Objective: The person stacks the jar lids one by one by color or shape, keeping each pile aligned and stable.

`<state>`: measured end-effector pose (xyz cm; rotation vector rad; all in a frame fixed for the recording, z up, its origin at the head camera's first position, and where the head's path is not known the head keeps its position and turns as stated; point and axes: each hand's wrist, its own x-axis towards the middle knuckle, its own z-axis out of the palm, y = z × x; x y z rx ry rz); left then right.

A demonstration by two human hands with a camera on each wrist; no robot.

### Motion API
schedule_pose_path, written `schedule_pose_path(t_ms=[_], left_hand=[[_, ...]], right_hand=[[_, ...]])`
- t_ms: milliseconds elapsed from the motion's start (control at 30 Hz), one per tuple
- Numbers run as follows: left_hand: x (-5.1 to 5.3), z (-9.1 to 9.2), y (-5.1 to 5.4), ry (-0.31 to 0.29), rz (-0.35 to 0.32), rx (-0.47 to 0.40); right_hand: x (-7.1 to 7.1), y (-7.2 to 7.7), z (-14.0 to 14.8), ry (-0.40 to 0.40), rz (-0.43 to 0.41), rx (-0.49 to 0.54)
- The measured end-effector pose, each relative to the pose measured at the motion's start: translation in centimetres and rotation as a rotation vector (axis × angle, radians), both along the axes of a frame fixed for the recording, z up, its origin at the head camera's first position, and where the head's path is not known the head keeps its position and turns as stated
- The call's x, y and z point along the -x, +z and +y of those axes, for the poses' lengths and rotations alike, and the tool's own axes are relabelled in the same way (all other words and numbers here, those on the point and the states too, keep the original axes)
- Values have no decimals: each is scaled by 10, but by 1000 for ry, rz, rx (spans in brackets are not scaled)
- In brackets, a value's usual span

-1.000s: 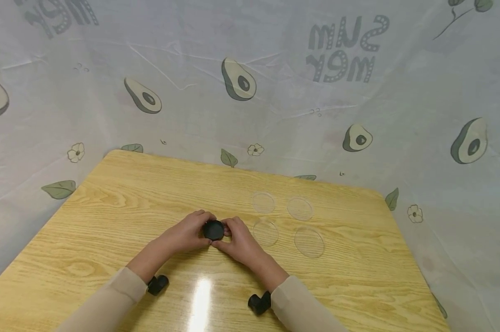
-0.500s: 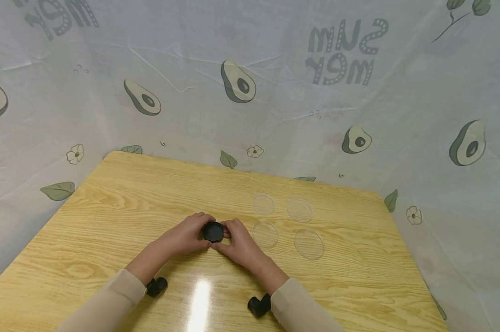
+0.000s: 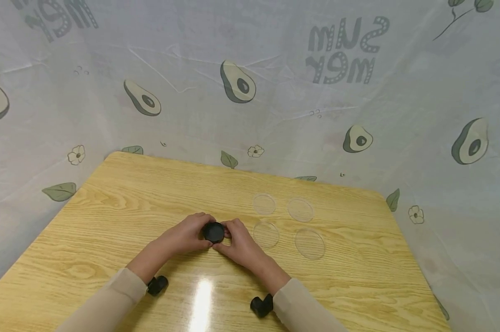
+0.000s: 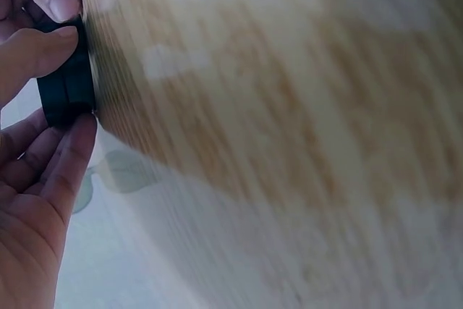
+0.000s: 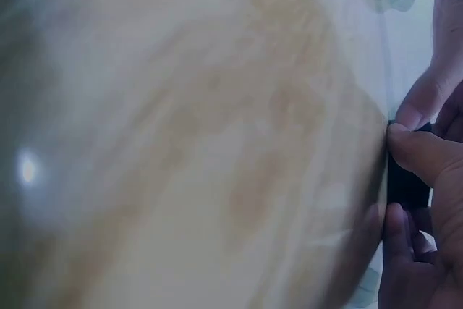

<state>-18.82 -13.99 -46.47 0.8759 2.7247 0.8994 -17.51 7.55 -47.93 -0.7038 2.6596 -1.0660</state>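
A round black object [image 3: 214, 232] with a shallow dished top stands on the wooden table between both hands. The left hand [image 3: 188, 234] grips its left side, fingers behind and thumb in front. From the right, the right hand [image 3: 242, 243] holds it with its thumb at the front and fingers at the far side; the two thumb tips nearly meet. In the left wrist view the black object [image 4: 66, 81] shows a thin seam round its side. Its dark side [image 5: 409, 175] is partly covered by fingers in the right wrist view.
Several clear round discs lie right of the hands, among them a near one [image 3: 265, 234] and a larger one [image 3: 310, 243]. Black wrist mounts [image 3: 157, 285] sit at both sleeves. A patterned cloth [image 3: 192, 115] hangs behind the wooden table [image 3: 142, 184].
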Motion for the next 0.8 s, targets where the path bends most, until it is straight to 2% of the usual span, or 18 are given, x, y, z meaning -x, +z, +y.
schedule_pose_path(t_ms=[133,300,367,533,800], left_hand=[[1,0,0,6,6,11],[0,0,1,16,-17,19],[0,0,1,22,-24,25],[0,1,-1,20,-5,36],[0,3,-1,28,-39,49]], right_hand=[[1,5,2,18,-10,-6],[1,9,7,12,-27,8],[0,11,11,6,-42,30],[-2,20,27,1,-19,86],[1,29,66,-77,43,-7]])
